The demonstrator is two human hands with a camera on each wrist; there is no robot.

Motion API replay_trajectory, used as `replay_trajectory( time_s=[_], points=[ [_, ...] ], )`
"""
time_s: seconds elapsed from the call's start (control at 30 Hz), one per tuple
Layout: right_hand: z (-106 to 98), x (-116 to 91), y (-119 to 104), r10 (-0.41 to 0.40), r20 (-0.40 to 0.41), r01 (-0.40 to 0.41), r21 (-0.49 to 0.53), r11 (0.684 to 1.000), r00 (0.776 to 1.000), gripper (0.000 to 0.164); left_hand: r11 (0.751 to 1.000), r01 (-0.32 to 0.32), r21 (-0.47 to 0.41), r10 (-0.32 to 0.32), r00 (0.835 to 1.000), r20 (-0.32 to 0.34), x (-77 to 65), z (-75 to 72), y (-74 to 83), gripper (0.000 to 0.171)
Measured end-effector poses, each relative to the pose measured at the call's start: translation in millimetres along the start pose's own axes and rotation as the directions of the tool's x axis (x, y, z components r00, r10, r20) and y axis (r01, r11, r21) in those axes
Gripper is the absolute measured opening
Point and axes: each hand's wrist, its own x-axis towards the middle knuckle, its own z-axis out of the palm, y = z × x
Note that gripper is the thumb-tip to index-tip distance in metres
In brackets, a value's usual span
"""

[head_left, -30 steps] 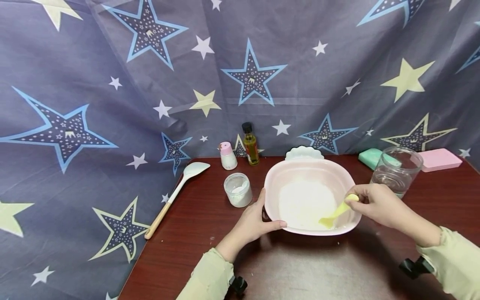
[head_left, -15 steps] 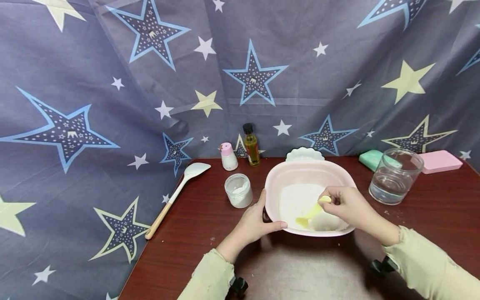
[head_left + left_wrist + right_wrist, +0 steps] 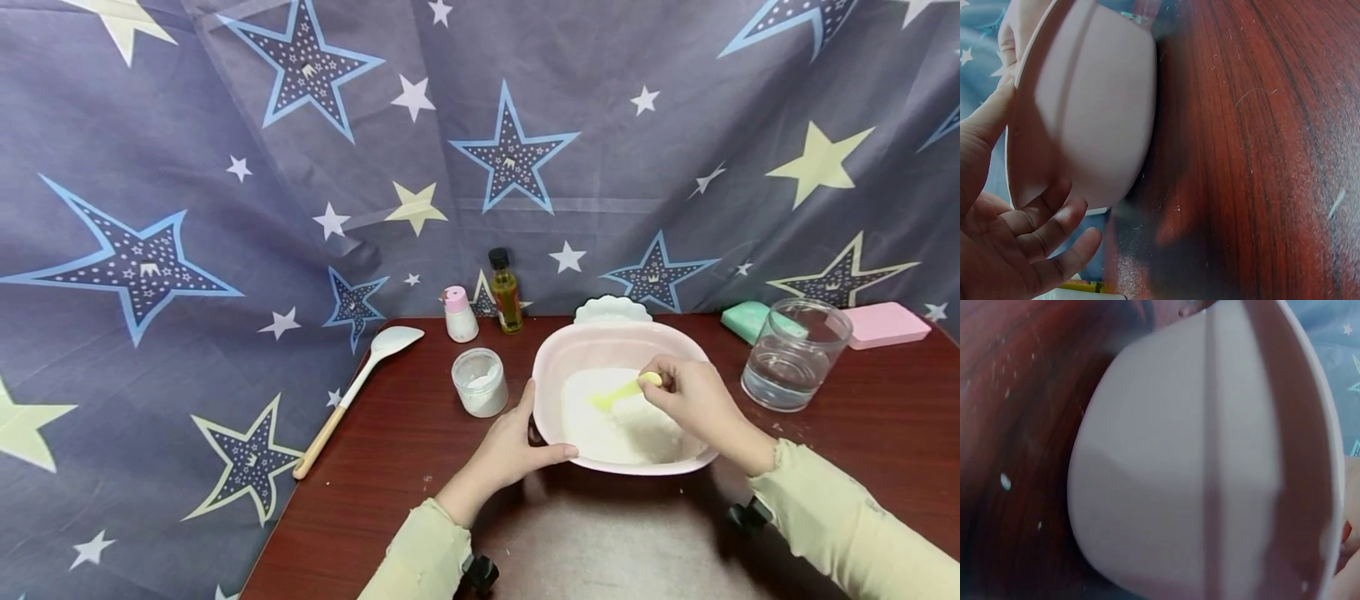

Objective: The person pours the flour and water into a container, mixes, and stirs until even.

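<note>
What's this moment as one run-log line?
left hand: grips pink basin at rim | right hand: pinches yellow utensil, tip inside basin at white contents | glass: clear liquid, right of basin

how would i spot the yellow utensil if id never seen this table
On the dark red table, look for the large pale pink basin with white contents. Within its rim, pinched in the person's right hand, is the short yellow utensil. Its bright yellow sets it apart from the long white spoon along the table's left edge.
</note>
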Motion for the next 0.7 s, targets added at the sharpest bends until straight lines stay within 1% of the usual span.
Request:
replay_trajectory(
  time_s=[0.13, 0.33, 0.53, 0.7],
  points=[
    [-9.9, -1.1, 8.8, 0.034, -0.03, -0.036, -0.076, 0.996, 0.999, 0.015, 1.0, -0.006, -0.011, 0.006, 1.0, 0.002, 0.8, 1.1, -0.5, 0.11],
    [-26.4, -3.1, 15.7, 0.06, -0.04, -0.065, -0.139, 0.988, 0.997, 0.012, 1.0, -0.024, -0.01, 0.024, 1.0, 0.003, 1.4, 0.4, 0.5, 0.11],
    [-44.8, -6.8, 16.9, 0.086, -0.005, -0.086, -0.169, 0.982, 0.996, 0.012, 1.0, -0.018, -0.008, 0.018, 1.0, 0.003, 1.1, 0.1, 0.4, 0.111],
    [-57.5, -10.4, 15.6, 0.079, 0.06, -0.067, -0.177, 0.982, 0.995, 0.015, 1.0, -0.006, -0.006, 0.006, 1.0, 0.008, 1.2, 0.3, -0.2, 0.111]
  ],
)
